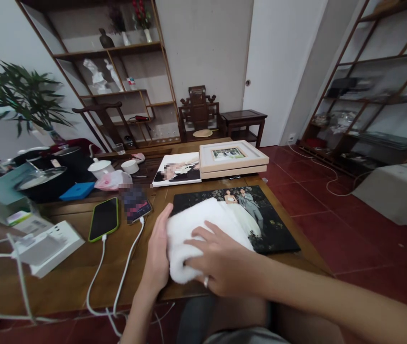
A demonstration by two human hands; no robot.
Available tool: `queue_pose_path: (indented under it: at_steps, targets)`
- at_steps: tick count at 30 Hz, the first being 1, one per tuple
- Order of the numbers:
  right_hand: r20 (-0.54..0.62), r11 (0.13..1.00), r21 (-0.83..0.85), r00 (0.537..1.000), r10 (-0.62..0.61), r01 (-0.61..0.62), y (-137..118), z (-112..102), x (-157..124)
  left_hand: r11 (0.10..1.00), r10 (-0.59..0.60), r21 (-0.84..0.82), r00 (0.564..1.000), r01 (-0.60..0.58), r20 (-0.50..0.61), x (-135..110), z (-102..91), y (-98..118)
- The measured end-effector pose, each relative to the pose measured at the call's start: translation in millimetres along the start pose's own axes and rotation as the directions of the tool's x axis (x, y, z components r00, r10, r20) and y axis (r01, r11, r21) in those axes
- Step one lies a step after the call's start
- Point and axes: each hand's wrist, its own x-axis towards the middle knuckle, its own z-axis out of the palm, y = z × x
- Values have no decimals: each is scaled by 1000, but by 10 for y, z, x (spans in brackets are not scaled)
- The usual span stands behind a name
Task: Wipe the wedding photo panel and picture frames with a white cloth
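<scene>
A dark wedding photo print (pixel 277 234) lies near the front edge of the wooden table, a couple visible on its right half. Over its left part is spread a thick white fluffy cloth (pixel 198 215). My right hand (pixel 221 263), with a ring on one finger, presses on the cloth with bent fingers that grip its folds. My left hand (pixel 156 253) rests along the left side of the print and cloth, fingers straight and stretched. The print's lower left corner is hidden under the cloth and hands.
Behind the print are a stack of light wooden frames (pixel 234 165) and a white-edged photo print (pixel 177 168). To the left lie a green-cased phone (pixel 103 219), another phone (pixel 135 203) on a white cable, a white box (pixel 51 248) and a black pot (pixel 42 179).
</scene>
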Motion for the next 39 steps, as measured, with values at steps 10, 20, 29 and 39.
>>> queue_pose_path:
  at_steps: [10,20,29,39]
  targets:
    - [-131,923,-14,916,379,-384,260,-134,-895,913,99,365,968,-179,229,19,104,9]
    - [-63,960,-10,958,280,-281,699,-180,66,888,160,388,957,-246,241,37,98,-5]
    - [3,992,15,992,128,-128,633,22,868,875,180,399,950,-273,255,61,89,14]
    - [-96,952,11,947,306,-306,996,-161,-53,906,149,347,951,-242,272,53,108,2]
